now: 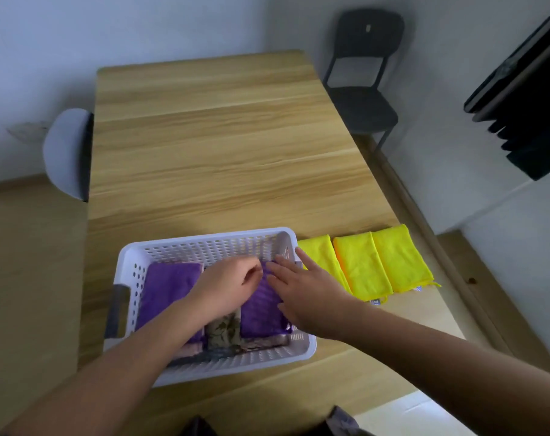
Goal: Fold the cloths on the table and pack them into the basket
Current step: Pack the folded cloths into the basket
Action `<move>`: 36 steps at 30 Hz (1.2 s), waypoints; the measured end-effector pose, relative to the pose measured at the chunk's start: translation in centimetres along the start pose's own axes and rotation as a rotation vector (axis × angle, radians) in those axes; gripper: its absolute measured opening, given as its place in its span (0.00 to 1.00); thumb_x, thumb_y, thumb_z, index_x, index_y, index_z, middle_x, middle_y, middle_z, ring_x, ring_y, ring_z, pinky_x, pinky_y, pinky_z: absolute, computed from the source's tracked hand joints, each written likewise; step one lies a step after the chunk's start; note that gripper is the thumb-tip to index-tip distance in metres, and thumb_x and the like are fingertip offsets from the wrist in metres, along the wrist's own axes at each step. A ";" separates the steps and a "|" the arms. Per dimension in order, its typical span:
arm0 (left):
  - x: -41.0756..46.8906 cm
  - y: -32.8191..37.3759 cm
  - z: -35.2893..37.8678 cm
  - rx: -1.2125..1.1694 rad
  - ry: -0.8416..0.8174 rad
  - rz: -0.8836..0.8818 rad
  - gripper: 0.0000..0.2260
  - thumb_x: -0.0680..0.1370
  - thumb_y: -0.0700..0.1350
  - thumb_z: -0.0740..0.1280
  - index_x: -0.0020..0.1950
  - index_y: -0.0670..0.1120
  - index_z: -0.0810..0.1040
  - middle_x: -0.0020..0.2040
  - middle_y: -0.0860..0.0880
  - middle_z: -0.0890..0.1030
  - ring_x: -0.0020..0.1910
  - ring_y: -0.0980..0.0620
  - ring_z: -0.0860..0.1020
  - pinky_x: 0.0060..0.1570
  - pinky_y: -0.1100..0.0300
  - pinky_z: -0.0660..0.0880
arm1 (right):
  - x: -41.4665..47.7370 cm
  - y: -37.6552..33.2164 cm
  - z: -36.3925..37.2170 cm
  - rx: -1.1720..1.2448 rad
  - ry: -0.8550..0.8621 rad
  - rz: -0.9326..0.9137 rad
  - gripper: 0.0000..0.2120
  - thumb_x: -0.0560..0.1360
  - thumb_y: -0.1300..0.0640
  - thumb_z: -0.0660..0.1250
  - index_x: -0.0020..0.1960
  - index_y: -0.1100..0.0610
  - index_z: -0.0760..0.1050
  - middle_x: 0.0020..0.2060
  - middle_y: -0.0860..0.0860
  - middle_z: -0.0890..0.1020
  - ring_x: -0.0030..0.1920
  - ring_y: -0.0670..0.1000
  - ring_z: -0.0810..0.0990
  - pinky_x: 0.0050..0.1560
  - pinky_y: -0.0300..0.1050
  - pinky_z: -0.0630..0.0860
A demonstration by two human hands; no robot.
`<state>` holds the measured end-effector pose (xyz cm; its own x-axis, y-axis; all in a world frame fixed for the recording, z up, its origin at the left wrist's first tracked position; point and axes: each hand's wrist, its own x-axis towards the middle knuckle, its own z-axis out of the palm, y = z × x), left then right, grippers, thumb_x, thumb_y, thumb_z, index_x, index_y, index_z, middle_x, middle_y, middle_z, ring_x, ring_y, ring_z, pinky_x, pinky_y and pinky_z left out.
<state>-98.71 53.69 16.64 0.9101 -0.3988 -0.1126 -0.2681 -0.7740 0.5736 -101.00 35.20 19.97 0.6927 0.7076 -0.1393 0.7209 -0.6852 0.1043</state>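
Under the right hand (305, 294), fingers spread flat, a folded purple cloth (261, 313) lies in the basket (204, 243). At its far edge the left hand (226, 287) curls; pinching or not, I cannot tell. Three yellow cloths (361, 265) lie just right.

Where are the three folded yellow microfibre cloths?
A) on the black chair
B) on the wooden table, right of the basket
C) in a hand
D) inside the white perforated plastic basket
B: the folded yellow cloths lie side by side on the wooden table, just right of the white perforated basket.
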 end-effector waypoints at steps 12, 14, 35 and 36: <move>13.0 16.7 8.9 -0.187 -0.235 -0.252 0.09 0.76 0.43 0.61 0.46 0.42 0.80 0.47 0.43 0.82 0.49 0.43 0.79 0.45 0.56 0.74 | -10.8 16.0 7.8 0.668 0.058 0.928 0.17 0.75 0.59 0.63 0.64 0.56 0.75 0.63 0.53 0.76 0.62 0.56 0.76 0.56 0.47 0.73; 15.4 17.7 12.2 -0.152 -0.336 -0.460 0.13 0.78 0.43 0.59 0.55 0.38 0.78 0.57 0.38 0.79 0.58 0.41 0.77 0.51 0.55 0.73 | -11.6 18.7 10.2 0.672 -0.030 1.085 0.21 0.76 0.57 0.63 0.69 0.56 0.69 0.66 0.55 0.73 0.63 0.58 0.74 0.57 0.47 0.72; 19.5 17.4 21.3 -0.692 0.027 -0.993 0.18 0.72 0.42 0.70 0.60 0.39 0.73 0.57 0.41 0.78 0.55 0.41 0.76 0.52 0.55 0.71 | -13.1 25.2 18.0 0.933 -0.164 1.330 0.16 0.70 0.53 0.70 0.54 0.59 0.71 0.53 0.56 0.76 0.50 0.56 0.74 0.40 0.43 0.66; 19.5 17.7 21.2 -0.770 0.022 -0.998 0.17 0.73 0.41 0.69 0.60 0.40 0.73 0.55 0.42 0.78 0.52 0.43 0.76 0.50 0.56 0.70 | -13.2 25.2 18.0 0.935 -0.149 1.327 0.13 0.70 0.55 0.70 0.49 0.59 0.70 0.51 0.57 0.76 0.47 0.55 0.72 0.40 0.43 0.65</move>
<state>-92.43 21.85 7.41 0.6167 0.2073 -0.7594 0.7844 -0.2426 0.5708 -92.36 5.53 6.67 0.7332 -0.4150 -0.5387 -0.6485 -0.6649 -0.3705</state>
